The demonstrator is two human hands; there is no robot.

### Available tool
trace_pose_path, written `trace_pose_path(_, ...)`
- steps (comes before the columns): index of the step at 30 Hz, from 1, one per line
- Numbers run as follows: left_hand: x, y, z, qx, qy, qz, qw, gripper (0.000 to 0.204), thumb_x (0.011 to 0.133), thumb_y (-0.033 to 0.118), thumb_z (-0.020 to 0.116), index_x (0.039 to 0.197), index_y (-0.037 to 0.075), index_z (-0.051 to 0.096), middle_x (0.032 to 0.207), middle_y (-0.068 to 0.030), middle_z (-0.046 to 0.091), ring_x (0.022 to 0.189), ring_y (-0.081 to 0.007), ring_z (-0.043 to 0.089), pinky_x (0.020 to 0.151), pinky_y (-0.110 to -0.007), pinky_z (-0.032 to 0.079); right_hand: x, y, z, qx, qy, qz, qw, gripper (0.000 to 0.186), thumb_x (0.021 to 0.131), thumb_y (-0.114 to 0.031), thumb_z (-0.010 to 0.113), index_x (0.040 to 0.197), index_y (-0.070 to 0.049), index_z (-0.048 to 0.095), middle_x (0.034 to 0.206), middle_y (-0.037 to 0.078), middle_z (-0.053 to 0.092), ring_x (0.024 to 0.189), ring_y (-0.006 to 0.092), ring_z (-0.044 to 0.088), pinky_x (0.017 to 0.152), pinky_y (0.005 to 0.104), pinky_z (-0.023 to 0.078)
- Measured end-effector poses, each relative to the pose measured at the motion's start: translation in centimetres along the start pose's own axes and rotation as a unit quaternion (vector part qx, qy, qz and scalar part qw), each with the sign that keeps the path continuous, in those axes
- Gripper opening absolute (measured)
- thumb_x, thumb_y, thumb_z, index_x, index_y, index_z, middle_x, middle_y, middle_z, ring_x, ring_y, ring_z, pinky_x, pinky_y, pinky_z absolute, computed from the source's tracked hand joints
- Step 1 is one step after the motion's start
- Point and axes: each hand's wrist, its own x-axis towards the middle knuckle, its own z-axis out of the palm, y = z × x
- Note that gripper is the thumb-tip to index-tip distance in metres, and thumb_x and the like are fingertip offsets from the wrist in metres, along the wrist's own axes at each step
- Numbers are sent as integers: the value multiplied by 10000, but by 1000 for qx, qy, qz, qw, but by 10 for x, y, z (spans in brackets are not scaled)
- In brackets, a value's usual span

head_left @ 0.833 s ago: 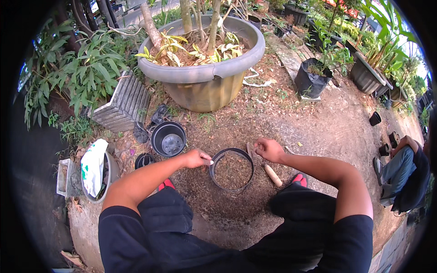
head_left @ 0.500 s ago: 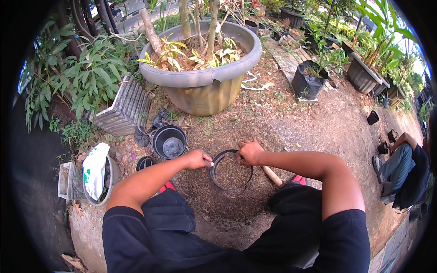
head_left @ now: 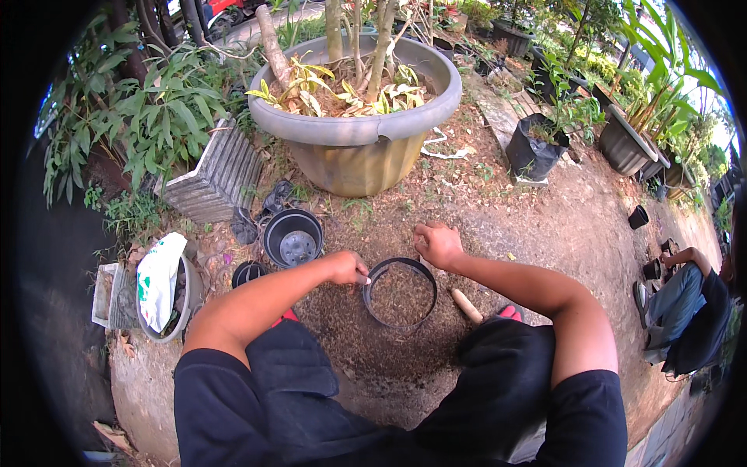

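Observation:
A round, black-rimmed ring [head_left: 429, 274] lies on the soil between my feet, with brown crumbly material inside it. Whether it has a mesh or a bottom, I cannot tell. My left hand [head_left: 348, 267] pinches its left edge, thumb and fingers closed at the rim. Just beyond the far right edge, my right hand [head_left: 439, 246] is held with curled fingers, apart from the ring. What it holds, if anything, is hidden. A short, pale wooden handle or stick [head_left: 467, 306] rests on the ground right of the ring.
An empty black pot [head_left: 293, 238] stands ahead of my left arm. Beyond is a big planter [head_left: 354, 159] with stems. At left, a white bag [head_left: 161, 280] sits in a grey pot. A black plant bag [head_left: 537, 148] stands far right; another person [head_left: 689, 311] crouches at right.
My right hand has left the ring's rim and moved slightly up and to the right. The left hand stays at the ring. The view has shifted a little.

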Motion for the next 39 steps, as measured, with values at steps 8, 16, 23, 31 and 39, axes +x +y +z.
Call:
trace_pose_path(8, 0, -4, -1, 20, 5, -6, 1000, 332, 904, 465, 703, 1089, 203, 789, 968, -70, 769, 880, -238, 711, 824, -367, 528, 7, -47, 0, -240, -175, -290, 910, 332, 950, -340, 605, 1268, -390, 684, 1282, 55, 575, 1270, 252, 520, 1062, 617, 395)
trace_pose_path(16, -4, 3, -3, -24, 5, -32, 999, 319, 891, 424, 734, 1092, 182, 786, 988, -80, 766, 900, -249, 712, 846, -368, 531, 11, -46, 13, -261, -182, -275, 907, 313, 966, -293, 598, 1258, -355, 692, 1276, 33, 588, 1279, 244, 523, 1094, 626, 354)
trace_pose_path(23, -2, -3, 0, -31, 10, -17, 999, 325, 881, 419, 750, 1076, 161, 780, 979, -81, 762, 893, -251, 710, 847, -370, 529, 16, -22, 10, -66, -112, -226, 965, 190, 879, -309, 713, 1061, -257, 728, 1154, 18, 612, 1216, 223, 555, 983, 594, 409)
trace_pose_path(31, -5, 4, -2, -21, -1, -43, 999, 335, 884, 439, 743, 1094, 181, 782, 1002, -83, 765, 905, -256, 714, 844, -376, 533, 15, -3, -7, -82, 4, -43, 996, 271, 936, -441, 651, 1141, -278, 720, 1135, 56, 606, 1194, 266, 567, 946, 562, 425)
trace_pose_path(39, -2, -5, 2, -17, 14, -27, 999, 359, 887, 461, 738, 1097, 174, 791, 984, -82, 773, 916, -236, 722, 847, -358, 532, -8, -57, 0, -146, -227, -230, 935, 428, 906, -544, 658, 1235, -277, 721, 1331, 75, 569, 1325, 273, 474, 1088, 629, 368)
